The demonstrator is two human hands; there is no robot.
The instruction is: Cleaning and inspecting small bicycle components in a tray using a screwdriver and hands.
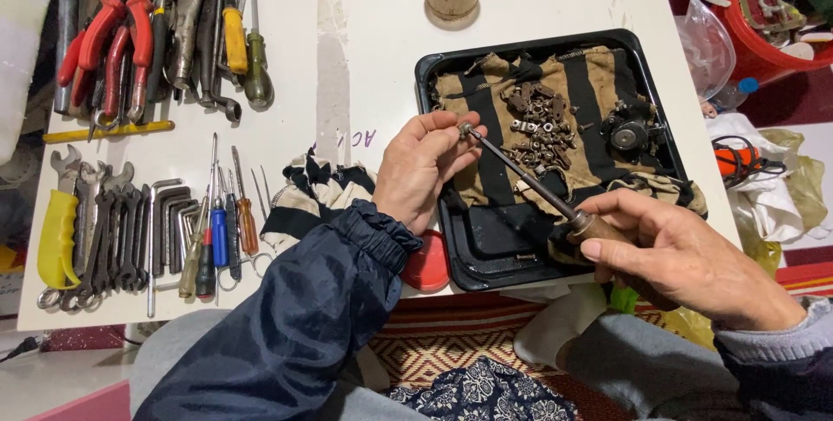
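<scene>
While left hand (425,165) pinches small fastener (465,129) at tip of screwdriver (529,180), slip looks likely — part tiny, held by fingertips only; could drop into black tray (486,256) below grip, among rusty hardware (538,130) on striped cloth (486,95). Left grip: fingers closed together on fastener. Right hand (685,256) — grip clamped around wooden handle, shaft angled toward left grip.

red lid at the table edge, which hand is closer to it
Left. The left hand is just above the red lid, its sleeve beside it. The right hand grips the screwdriver handle, well off to the lid's right.
</scene>
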